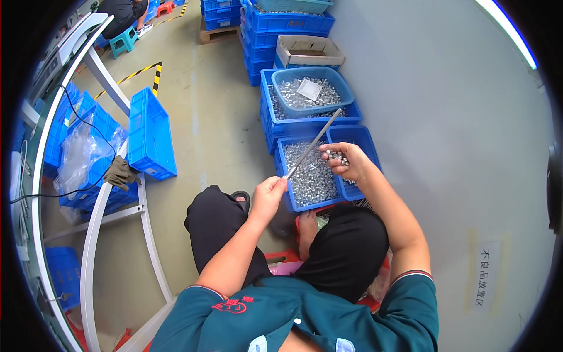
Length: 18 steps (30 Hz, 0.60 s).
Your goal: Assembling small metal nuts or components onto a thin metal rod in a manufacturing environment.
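My left hand (270,196) is closed round the lower end of a thin grey metal rod (314,144), which slants up and to the right. Cupped in my right hand (347,161) are several small silvery metal pieces (336,156); the fingers curl round them near the rod without visibly gripping it. Below both hands stands a blue divided bin (317,206). Its left compartment is filled with small metal parts (311,180). The right compartment, partly hidden by my right hand and forearm, shows some parts near its bottom.
Behind the bin, a light blue basin (349,94) of metal parts rests in a blue crate (272,124). A cardboard box (339,60) and stacked blue crates (258,50) stand farther back. At left are a white metal frame (97,234) and a tilted blue crate (143,132). A wall (457,146) borders the right.
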Available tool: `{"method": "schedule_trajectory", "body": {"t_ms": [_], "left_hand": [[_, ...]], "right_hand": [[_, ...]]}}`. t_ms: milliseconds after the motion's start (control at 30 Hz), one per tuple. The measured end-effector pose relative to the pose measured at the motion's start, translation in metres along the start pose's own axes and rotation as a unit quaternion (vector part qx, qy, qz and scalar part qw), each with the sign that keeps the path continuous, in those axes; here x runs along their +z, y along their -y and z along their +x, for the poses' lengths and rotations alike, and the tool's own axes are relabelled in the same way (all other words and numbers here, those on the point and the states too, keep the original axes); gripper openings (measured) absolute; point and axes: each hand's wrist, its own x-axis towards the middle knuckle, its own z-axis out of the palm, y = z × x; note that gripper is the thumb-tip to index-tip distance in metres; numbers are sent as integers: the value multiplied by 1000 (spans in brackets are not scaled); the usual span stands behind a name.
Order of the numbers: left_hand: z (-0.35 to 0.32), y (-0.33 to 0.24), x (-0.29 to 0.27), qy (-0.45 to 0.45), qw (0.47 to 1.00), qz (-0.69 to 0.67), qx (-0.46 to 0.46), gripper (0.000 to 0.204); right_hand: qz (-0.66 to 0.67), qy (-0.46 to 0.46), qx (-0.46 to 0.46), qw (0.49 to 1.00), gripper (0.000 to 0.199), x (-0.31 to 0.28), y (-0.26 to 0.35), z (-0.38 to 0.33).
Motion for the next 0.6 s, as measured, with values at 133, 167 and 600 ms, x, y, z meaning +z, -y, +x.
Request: {"method": "schedule_trajectory", "body": {"t_ms": [133, 167, 600], "left_hand": [[-2, -3, -3, -7, 999, 31, -1, 28], [-3, -4, -3, -9, 999, 45, -2, 27], [-11, -2, -8, 9, 991, 132, -2, 30]], "right_hand": [[57, 4, -32, 998, 14, -8, 6, -1], [55, 5, -33, 998, 14, -9, 7, -1], [168, 63, -177, 968, 21, -15, 28, -14]]}}
